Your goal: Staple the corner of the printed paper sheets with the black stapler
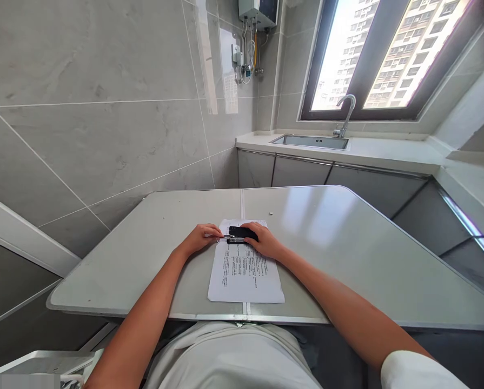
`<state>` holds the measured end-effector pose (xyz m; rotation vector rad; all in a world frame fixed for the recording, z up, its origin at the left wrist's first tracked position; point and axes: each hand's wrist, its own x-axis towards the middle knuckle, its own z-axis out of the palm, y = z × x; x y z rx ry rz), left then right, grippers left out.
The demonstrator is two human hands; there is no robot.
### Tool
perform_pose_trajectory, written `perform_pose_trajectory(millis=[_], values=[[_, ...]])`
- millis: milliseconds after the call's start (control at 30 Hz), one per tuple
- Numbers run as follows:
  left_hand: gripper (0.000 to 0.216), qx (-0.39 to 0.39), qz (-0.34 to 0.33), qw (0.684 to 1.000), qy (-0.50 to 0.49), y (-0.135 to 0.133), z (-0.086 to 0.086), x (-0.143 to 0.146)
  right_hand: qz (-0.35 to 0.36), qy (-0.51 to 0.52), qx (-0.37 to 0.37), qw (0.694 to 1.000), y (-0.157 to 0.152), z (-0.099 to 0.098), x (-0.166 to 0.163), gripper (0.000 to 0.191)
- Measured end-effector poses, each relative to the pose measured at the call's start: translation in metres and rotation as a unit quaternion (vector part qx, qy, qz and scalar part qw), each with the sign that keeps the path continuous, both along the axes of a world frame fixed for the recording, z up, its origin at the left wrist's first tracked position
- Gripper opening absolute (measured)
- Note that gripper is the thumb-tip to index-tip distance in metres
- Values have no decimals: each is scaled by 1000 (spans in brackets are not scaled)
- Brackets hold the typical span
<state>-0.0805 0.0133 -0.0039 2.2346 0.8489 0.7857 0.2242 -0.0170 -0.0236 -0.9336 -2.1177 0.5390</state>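
Note:
A black stapler (237, 233) with a silver metal rail lies across the upper part of a stack of printed paper (245, 278). Its two long parts look spread apart. My right hand (264, 242) grips the stapler's right end, fingers over the top and thumb at the near side. At the other end, my left hand (205, 237) is closed in a pinch on a thin silver metal piece (226, 236) that reaches to the stapler. Whether that piece belongs to the stapler or is a strip of staples, I cannot tell.
The paper rests on a pale folding table (177, 216) with a seam down its middle. A tiny bit (271, 213) lies beyond my right hand. Behind stand a counter (388, 148) with a sink (310, 142) and tap (349, 111); a tiled wall (104, 129) is to the left.

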Motion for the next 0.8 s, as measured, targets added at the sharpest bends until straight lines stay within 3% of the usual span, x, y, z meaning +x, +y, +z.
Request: perform_pose_trajectory(millis=[133, 467, 700, 800], values=[[10, 4, 31, 1000, 5, -5, 0, 13, -18, 30, 5, 999, 0, 1, -6, 27], [12, 9, 82, 997, 5, -12, -1, 33, 30, 115, 37, 992, -9, 6, -14, 22], [14, 54, 62, 996, 36, -15, -2, 34, 32, 67, 45, 996, -14, 9, -14, 22], [17, 67, 69, 994, 45, -15, 0, 34, -10, 75, 36, 997, -11, 12, -10, 22]])
